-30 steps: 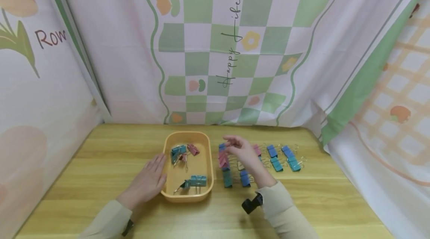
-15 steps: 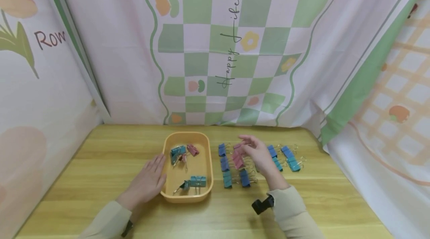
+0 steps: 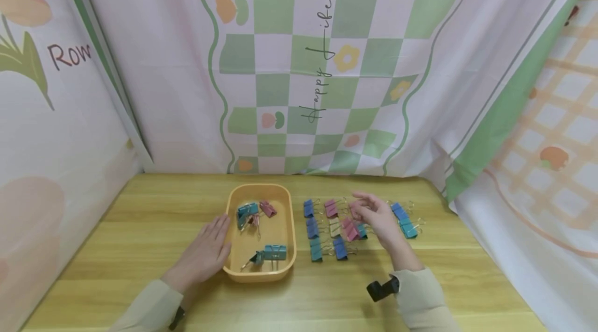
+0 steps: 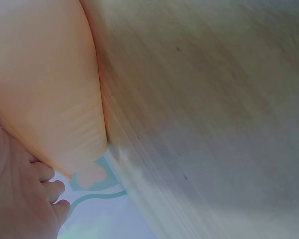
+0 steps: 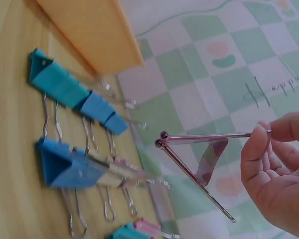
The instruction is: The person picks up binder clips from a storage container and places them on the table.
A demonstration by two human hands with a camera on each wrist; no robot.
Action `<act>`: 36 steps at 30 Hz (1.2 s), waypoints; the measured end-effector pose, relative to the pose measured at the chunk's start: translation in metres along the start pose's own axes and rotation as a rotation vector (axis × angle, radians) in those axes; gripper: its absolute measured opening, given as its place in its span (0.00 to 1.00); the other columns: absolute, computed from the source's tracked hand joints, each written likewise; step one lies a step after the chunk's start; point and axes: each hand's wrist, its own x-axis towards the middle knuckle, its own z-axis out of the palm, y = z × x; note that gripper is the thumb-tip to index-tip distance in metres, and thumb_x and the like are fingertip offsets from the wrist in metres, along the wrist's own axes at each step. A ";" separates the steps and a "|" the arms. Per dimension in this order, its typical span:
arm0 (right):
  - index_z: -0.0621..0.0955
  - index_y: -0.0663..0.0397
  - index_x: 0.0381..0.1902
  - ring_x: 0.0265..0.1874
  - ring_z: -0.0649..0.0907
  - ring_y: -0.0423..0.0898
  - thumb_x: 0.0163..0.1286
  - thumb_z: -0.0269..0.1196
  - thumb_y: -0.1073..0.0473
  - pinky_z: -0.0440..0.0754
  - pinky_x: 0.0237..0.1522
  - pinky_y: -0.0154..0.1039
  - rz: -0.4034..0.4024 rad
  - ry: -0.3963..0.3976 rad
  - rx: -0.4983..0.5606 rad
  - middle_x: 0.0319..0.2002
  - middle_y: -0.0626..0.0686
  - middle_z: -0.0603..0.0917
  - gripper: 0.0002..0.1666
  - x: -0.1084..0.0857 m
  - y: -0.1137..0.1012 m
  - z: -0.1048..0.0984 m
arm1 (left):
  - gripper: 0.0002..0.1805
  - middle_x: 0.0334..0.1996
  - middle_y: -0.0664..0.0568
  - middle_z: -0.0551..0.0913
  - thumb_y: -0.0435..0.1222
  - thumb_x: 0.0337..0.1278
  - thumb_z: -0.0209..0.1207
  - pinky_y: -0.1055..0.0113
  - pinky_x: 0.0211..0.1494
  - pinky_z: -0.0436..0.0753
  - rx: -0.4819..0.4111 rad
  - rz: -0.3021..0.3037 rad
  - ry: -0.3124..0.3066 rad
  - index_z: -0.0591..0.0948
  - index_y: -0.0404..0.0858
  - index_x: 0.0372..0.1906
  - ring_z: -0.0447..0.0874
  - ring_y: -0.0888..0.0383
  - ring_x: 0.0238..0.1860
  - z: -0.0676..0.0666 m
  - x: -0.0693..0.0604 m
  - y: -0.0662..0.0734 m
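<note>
My right hand (image 3: 380,220) pinches a pink binder clip (image 3: 349,229) by one of its wire handles, over the clips on the table. In the right wrist view thumb and finger grip the end of that handle, and the pink clip (image 5: 213,160) hangs sideways with its other handle spread away. My left hand (image 3: 201,251) rests against the left side of a yellow tray (image 3: 280,231), fingers straight along its rim. Teal binder clips (image 3: 275,252) and pink binder clips (image 3: 268,208) lie loosely inside the tray. The left wrist view shows the tray's outer wall (image 4: 50,74) beside the hand.
Right of the tray, binder clips stand in columns, among them a blue clip (image 3: 312,228), a teal clip (image 3: 316,250) and a yellow clip (image 3: 335,227). Farther right sit another blue clip (image 3: 399,211) and teal clip (image 3: 408,228). A patterned curtain (image 3: 275,88) closes the table's back.
My right hand has carried the pink binder clip rightward over the columns, uncovering the left ones. The left hand and the tray have stayed where they were.
</note>
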 end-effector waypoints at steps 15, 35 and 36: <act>0.66 0.66 0.61 0.34 0.78 0.51 0.69 0.52 0.66 0.81 0.36 0.37 0.047 0.048 -0.059 0.43 0.61 0.73 0.24 -0.013 0.016 -0.027 | 0.30 0.68 0.35 0.50 0.39 0.68 0.42 0.50 0.68 0.50 -0.016 -0.010 -0.009 0.54 0.24 0.67 0.48 0.40 0.68 -0.002 0.000 0.002; 0.62 0.71 0.62 0.32 0.79 0.48 0.69 0.51 0.67 0.82 0.36 0.40 0.162 0.040 -0.084 0.42 0.65 0.76 0.26 -0.020 0.050 -0.039 | 0.30 0.68 0.34 0.52 0.38 0.67 0.43 0.48 0.67 0.52 -0.023 0.005 0.012 0.55 0.23 0.66 0.49 0.39 0.67 -0.002 0.000 0.002; 0.62 0.71 0.62 0.32 0.79 0.48 0.69 0.51 0.67 0.82 0.36 0.40 0.163 0.041 -0.083 0.41 0.65 0.76 0.26 -0.020 0.051 -0.040 | 0.30 0.68 0.34 0.52 0.38 0.67 0.43 0.48 0.67 0.52 -0.023 0.005 0.009 0.55 0.23 0.66 0.49 0.39 0.67 -0.002 0.000 0.002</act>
